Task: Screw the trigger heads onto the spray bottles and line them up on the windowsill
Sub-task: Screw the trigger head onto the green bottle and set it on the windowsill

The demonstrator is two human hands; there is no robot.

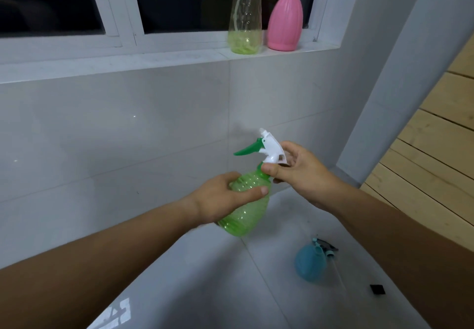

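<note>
The left hand (225,195) wraps the belly of the green spray bottle (246,205), held tilted in the air below the windowsill (154,59). The right hand (300,175) has its grip pinched on the collar under the white trigger head (269,149). To do this well, I'd say keep the bottle steady, keep the head square to the neck, and turn only the collar until snug. A clear green bottle (245,21) and a pink bottle (283,21) stand near the sill's right end; a blue bottle (309,262) waits on the floor (205,290).
</note>
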